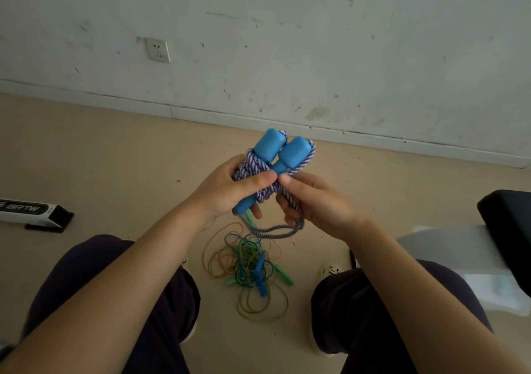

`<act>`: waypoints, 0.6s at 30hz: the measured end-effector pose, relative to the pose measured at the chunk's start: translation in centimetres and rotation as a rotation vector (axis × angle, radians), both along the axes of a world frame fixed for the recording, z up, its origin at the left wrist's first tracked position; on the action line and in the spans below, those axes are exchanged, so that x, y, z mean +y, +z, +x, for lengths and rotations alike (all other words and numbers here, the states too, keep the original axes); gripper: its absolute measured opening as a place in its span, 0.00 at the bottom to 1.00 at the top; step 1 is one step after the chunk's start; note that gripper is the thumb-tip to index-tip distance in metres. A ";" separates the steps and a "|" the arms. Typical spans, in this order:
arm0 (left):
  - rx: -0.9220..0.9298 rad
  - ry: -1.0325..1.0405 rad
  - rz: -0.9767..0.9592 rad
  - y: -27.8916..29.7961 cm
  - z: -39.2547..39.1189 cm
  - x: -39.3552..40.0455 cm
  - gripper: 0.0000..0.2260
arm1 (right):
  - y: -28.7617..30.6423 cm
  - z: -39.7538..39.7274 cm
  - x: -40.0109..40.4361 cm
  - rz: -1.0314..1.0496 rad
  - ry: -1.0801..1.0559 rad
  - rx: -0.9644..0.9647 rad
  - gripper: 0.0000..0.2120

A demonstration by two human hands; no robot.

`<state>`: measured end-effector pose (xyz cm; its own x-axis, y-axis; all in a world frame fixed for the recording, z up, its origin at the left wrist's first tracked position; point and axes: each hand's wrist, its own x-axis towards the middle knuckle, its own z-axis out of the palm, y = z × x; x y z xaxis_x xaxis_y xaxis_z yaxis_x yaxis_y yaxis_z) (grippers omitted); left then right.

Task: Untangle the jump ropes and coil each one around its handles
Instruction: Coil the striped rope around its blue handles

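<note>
Above the tangle (250, 270) on the floor, the left hand (227, 192) gripped the blue handles (280, 151) while the right hand (313, 201) pinched the braided rope (258, 169), whose last loose loop probably wanted winding snug and tucking under.

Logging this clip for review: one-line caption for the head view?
Both hands, left and right, wind purple-white rope around paired blue handles; tangled thin ropes lie on the floor.

The box (31, 212) on the floor reads "BRTW".
</note>
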<state>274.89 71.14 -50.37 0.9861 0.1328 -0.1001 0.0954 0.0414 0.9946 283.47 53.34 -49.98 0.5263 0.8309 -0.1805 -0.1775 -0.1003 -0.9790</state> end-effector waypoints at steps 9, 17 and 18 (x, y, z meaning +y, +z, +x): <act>0.098 -0.014 0.013 -0.4 0.1 0.5 0.33 | 0.3 -0.3 0.4 -0.208 -0.111 -0.283 0.11; -0.044 0.068 -0.031 0.2 0.1 -0.4 0.23 | 0.8 -0.1 1.0 -0.345 -0.277 -0.597 0.25; -0.062 0.071 -0.043 0.2 0.2 -0.4 0.25 | 1.0 -0.1 0.9 -0.342 -0.301 -0.608 0.26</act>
